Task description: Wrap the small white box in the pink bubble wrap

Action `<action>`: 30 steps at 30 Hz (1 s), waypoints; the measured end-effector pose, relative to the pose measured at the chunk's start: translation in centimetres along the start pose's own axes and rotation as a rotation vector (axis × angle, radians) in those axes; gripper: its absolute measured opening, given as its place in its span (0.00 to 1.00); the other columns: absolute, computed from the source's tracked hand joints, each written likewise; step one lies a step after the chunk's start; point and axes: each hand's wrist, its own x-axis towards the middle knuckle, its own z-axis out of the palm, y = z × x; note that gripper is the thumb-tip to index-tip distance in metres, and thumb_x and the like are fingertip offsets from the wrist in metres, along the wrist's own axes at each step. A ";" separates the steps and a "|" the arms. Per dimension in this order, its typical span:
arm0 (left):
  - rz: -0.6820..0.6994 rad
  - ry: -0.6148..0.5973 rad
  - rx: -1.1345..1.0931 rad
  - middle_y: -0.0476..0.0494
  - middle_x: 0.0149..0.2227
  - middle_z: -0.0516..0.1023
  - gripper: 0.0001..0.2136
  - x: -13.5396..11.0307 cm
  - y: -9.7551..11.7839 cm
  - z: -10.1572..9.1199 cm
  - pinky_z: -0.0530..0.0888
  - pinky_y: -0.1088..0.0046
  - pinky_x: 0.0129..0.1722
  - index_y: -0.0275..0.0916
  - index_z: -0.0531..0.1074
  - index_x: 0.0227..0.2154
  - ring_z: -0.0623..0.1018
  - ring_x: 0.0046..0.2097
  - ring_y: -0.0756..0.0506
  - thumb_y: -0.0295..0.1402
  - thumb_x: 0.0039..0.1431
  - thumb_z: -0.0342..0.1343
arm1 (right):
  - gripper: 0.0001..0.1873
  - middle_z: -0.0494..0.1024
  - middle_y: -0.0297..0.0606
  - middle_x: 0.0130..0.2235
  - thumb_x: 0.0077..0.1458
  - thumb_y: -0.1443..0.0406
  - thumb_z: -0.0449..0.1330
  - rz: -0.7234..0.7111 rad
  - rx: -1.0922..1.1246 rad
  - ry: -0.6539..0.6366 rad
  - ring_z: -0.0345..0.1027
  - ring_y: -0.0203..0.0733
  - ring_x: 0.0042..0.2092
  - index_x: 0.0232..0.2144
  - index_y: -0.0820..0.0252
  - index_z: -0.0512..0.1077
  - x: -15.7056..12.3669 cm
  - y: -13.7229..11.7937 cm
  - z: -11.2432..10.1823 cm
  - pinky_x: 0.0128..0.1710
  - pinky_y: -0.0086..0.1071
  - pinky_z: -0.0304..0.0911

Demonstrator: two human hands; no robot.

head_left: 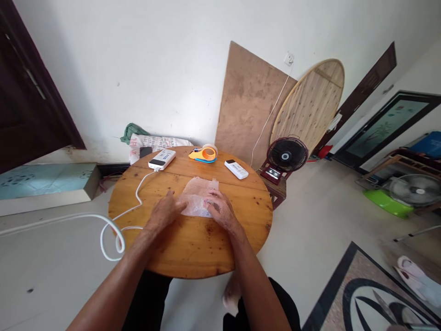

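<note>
A thin, see-through plastic sheet, pinkish in its upper part, lies on the round wooden table in front of me. My left hand rests at its left edge, with the fingers stretched toward the sheet. On its right side lies my right hand, fingers bent and apart over the plastic. A small pinkish-white patch shows by the right fingertips, too small to name. Behind the sheet stands an orange and blue tape dispenser with a roll of clear tape.
A white power bank with a white cable lies at the table's back left, a second white power bank at the back right. The cable loops past the left edge. A black fan stands to the right, near leaning boards.
</note>
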 end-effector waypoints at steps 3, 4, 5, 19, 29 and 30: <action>0.019 -0.094 -0.235 0.49 0.20 0.70 0.12 0.2 -0.3 0.1 0.61 0.74 0.24 0.37 0.71 0.24 0.70 0.25 0.47 0.42 0.43 0.53 | 0.10 0.70 0.41 0.51 0.56 0.65 0.57 -0.017 0.001 0.005 0.63 0.43 0.53 0.39 0.56 0.76 0.0 0.0 0.0 0.55 0.37 0.56; 0.029 -0.125 -0.295 0.51 0.17 0.66 0.11 0.2 -0.3 0.2 0.58 0.75 0.22 0.38 0.69 0.20 0.67 0.22 0.49 0.42 0.43 0.52 | 0.10 0.70 0.41 0.51 0.56 0.65 0.57 -0.020 -0.001 0.007 0.63 0.43 0.53 0.39 0.56 0.76 0.0 -0.1 0.0 0.55 0.37 0.56; 0.038 -0.142 -0.332 0.53 0.15 0.64 0.12 0.2 -0.1 0.3 0.57 0.76 0.21 0.38 0.67 0.18 0.65 0.21 0.50 0.42 0.44 0.51 | 0.11 0.70 0.41 0.51 0.56 0.66 0.57 -0.020 -0.007 0.010 0.63 0.43 0.53 0.39 0.55 0.76 0.0 -0.1 0.0 0.55 0.37 0.56; 0.194 -0.090 -0.162 0.52 0.19 0.66 0.06 -0.9 5.7 1.9 0.56 0.75 0.25 0.40 0.63 0.19 0.65 0.25 0.50 0.35 0.45 0.51 | 0.13 0.70 0.42 0.53 0.54 0.67 0.56 -0.009 -0.063 -0.012 0.62 0.45 0.54 0.42 0.56 0.74 -0.1 -0.3 -0.1 0.56 0.39 0.57; 0.092 0.005 -0.317 0.54 0.17 0.65 0.06 -0.5 2.8 1.4 0.60 0.76 0.24 0.41 0.61 0.19 0.66 0.23 0.50 0.36 0.45 0.48 | 0.14 0.70 0.41 0.52 0.53 0.67 0.57 -0.017 -0.024 0.025 0.62 0.44 0.54 0.44 0.56 0.72 0.0 -0.8 -0.2 0.56 0.39 0.57; 0.073 -0.006 -0.346 0.54 0.17 0.65 0.05 -0.4 2.4 1.4 0.60 0.76 0.24 0.40 0.62 0.21 0.66 0.22 0.50 0.36 0.45 0.48 | 0.15 0.70 0.41 0.52 0.53 0.67 0.56 -0.024 -0.020 0.023 0.61 0.44 0.54 0.44 0.56 0.71 0.0 -0.9 -0.3 0.56 0.39 0.56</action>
